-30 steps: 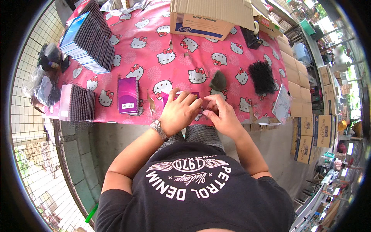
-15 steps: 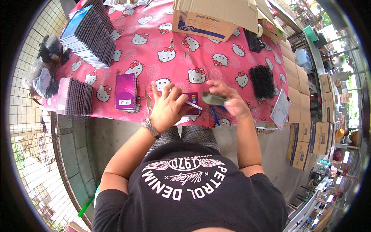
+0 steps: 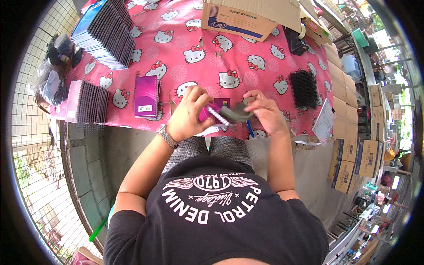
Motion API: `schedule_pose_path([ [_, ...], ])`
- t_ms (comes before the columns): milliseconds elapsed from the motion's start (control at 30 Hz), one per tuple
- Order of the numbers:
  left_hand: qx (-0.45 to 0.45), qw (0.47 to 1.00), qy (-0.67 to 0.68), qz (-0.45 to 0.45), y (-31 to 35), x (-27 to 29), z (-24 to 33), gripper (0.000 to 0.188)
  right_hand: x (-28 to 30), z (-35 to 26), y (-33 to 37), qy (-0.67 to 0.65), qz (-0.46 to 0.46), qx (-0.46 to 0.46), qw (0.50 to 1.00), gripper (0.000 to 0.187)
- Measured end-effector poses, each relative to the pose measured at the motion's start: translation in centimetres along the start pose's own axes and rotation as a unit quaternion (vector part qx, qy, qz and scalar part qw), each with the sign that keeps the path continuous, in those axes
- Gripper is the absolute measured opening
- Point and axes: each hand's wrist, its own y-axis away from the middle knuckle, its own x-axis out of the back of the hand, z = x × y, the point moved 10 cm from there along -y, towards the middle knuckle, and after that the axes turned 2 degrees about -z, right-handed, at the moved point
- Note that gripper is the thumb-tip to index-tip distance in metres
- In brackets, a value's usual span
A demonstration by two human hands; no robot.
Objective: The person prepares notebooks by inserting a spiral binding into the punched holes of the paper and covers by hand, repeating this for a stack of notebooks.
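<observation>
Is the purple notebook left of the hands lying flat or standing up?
Lying flat: the purple notebook shows its whole cover, resting on the pink tablecloth.

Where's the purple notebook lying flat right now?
Head view: the purple notebook lies on the pink tablecloth, left of the left hand, right of the dark spiral-bound stack.

Left hand (image 3: 187, 115) covers most of the pink notebook (image 3: 204, 113); cardboard box (image 3: 247, 15) cut off at top edge; grey piece (image 3: 237, 113) in right hand (image 3: 265, 114) too blurred to identify.
</observation>
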Motion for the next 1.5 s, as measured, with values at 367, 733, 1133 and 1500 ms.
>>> schedule_pose_path([
  [367,-0.003,0.984,-0.174,-0.046,-0.1,-0.1,0.4,0.037,0.0,3.1,0.6,0.044,0.018,-0.066,0.997,0.02],
  [733,0.022,0.996,-0.084,-0.017,0.5,0.9,-1.9,0.031,-2.8,-3.5,-1.3,0.026,-0.053,0.039,0.997,0.024],
  [1133,0.034,0.995,0.078,-0.057,0.3,0.2,-2.8,0.029,-3.1,-3.1,-3.6,-0.159,-0.12,0.094,0.975,0.022],
  [1500,0.048,0.993,0.102,-0.04,-0.1,0.8,-3.5,0.028,2.6,-0.1,-5.6,0.35,0.074,-0.012,0.934,0.014],
])
